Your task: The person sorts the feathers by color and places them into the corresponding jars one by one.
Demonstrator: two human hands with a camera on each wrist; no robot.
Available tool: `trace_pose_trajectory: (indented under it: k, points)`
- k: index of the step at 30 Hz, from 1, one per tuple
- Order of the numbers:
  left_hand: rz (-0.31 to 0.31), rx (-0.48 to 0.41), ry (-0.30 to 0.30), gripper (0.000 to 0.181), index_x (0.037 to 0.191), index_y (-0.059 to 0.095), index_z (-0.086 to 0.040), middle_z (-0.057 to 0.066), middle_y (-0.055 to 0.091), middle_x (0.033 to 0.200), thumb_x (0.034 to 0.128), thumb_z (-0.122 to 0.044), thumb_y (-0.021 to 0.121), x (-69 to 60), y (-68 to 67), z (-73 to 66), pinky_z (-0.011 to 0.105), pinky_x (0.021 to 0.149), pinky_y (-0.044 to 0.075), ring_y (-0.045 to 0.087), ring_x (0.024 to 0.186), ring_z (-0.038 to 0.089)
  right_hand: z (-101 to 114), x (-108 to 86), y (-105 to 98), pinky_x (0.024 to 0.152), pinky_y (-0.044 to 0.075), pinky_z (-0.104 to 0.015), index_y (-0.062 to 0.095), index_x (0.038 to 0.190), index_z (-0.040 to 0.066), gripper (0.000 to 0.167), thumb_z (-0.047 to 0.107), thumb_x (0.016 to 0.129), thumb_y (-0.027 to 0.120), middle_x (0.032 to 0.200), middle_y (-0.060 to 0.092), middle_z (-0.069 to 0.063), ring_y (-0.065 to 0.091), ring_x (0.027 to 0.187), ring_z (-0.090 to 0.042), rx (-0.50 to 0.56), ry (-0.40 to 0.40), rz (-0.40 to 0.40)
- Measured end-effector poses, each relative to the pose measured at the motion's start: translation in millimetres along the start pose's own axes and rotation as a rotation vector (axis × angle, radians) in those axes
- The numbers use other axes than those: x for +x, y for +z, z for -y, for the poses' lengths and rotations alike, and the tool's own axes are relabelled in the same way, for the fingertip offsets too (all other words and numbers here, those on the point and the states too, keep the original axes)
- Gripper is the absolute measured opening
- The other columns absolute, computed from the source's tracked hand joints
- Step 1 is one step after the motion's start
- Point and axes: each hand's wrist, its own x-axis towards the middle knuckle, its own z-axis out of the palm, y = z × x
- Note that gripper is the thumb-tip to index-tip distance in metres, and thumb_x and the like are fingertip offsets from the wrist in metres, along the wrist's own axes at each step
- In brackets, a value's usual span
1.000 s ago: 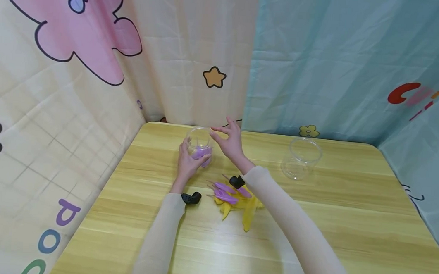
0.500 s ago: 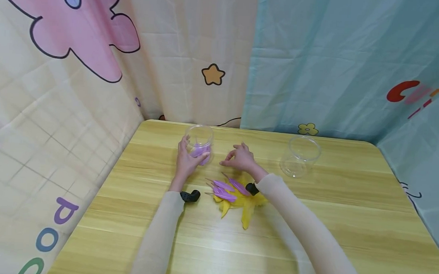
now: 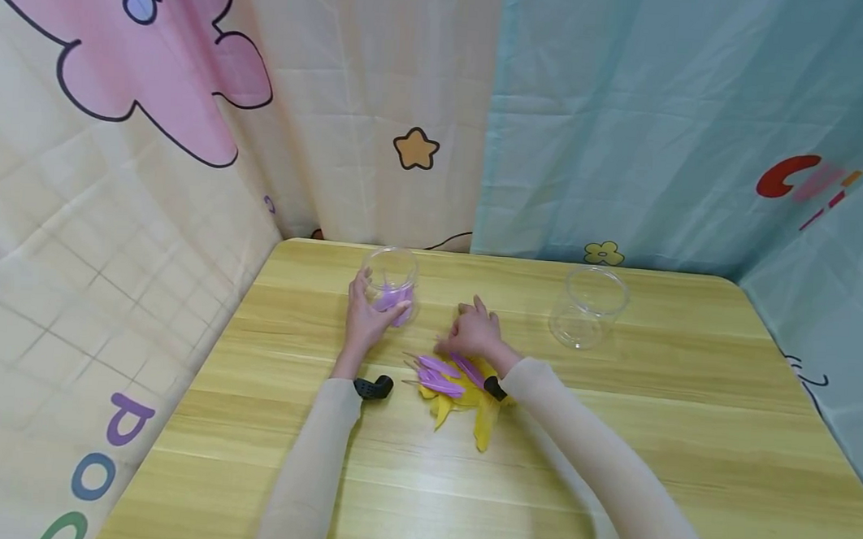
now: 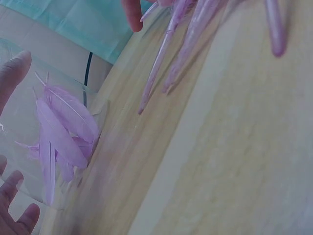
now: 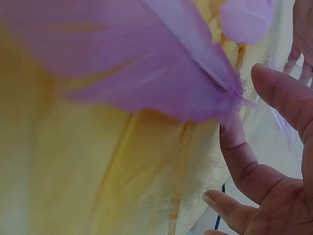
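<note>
My left hand grips a clear cup at the table's back left; purple feathers lie inside it, between the thumb and fingers in the left wrist view. My right hand is low over the back of a pile of purple feathers on yellow feathers. In the right wrist view, its thumb and forefinger stand apart beside the quill end of a large purple feather; the forefinger touches or passes behind that end.
A second clear cup stands at the back right of the wooden table. Patterned curtains hang behind the table and along its sides. Black wrist devices sit at both cuffs.
My right hand has moved from beside the left cup's rim down and toward the feather pile, its fingers now more bent. The left hand keeps its grip on the cup.
</note>
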Motion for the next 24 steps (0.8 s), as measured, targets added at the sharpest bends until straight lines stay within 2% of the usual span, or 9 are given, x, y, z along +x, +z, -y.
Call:
trace_pose_trajectory:
  k: [9,14,20,24]
  points:
    - [0.005,0.000,-0.002,0.104,0.148,0.023,-0.012,0.012,0.033,0.143,0.0690,-0.041,0.084,0.0,-0.8,-0.1,0.048,0.106,0.028,0.034,0.130,0.033,-2,2.0,1,0.105,0.019,-0.061,0.069,0.064,0.021,0.028,0.043,0.081,0.072,0.141,0.044,-0.013,0.015,0.139,-0.038,-0.004,0.003,-0.047]
    - [0.004,0.006,-0.004,0.105,0.148,0.022,-0.012,0.011,0.032,0.143,0.0687,-0.042,0.084,0.4,-0.7,0.2,0.049,0.107,0.027,0.033,0.130,0.033,-4,2.4,-8,0.104,0.023,-0.059,0.073,0.069,0.020,0.026,0.045,0.079,0.074,0.138,0.049,-0.011,0.023,0.137,-0.034,0.067,0.038,-0.063]
    - [0.006,0.007,-0.007,0.105,0.148,0.023,-0.013,0.011,0.032,0.143,0.0682,-0.043,0.084,0.4,-0.5,0.5,0.049,0.106,0.028,0.033,0.130,0.033,-3,2.8,-22,0.103,0.025,-0.059,0.076,0.078,0.017,0.030,0.046,0.080,0.073,0.139,0.048,-0.013,0.023,0.136,-0.038,0.172,0.055,-0.054]
    - [0.008,0.010,-0.012,0.104,0.148,0.023,-0.015,0.010,0.032,0.143,0.0684,-0.042,0.084,-0.1,-0.4,-0.1,0.049,0.106,0.028,0.034,0.130,0.033,0,4.9,-30,0.102,0.028,-0.057,0.077,0.082,0.015,0.032,0.047,0.081,0.071,0.140,0.047,-0.010,0.027,0.134,-0.038,0.234,0.055,-0.120]
